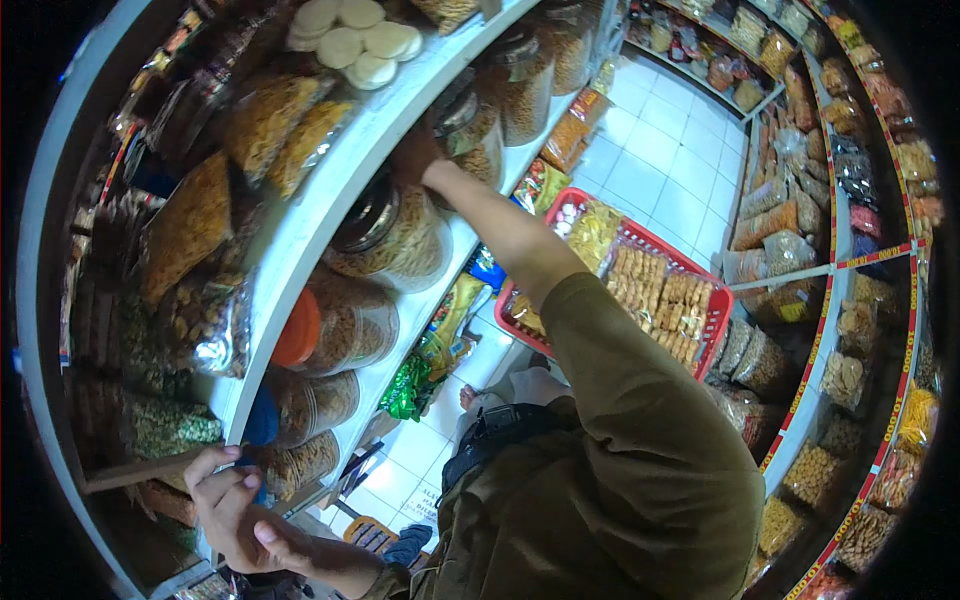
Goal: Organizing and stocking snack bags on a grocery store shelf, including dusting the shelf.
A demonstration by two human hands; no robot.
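My right arm reaches between the large clear snack jars under the upper shelf board. My right hand (414, 156) is in shadow there, beside a dark-lidded jar (469, 135) and another dark-lidded jar (405, 240); its fingers are hidden. At the lower left, my left hand (236, 514) is raised with fingers loosely curled and apart, holding nothing, its fingertips close to the end of the white shelf edge (259, 330). A jar with an orange lid (298, 328) and one with a blue lid (261, 416) stand on the lower shelf beyond it.
A red plastic basket (726, 319) with packed snacks stands right of my arm. Bagged snacks (184, 232) and pale round crackers (367, 41) lie on the upper shelf. Colourful packets (409, 386) line the lower shelf's edge. Shelves of bagged goods (772, 221) curve along the right.
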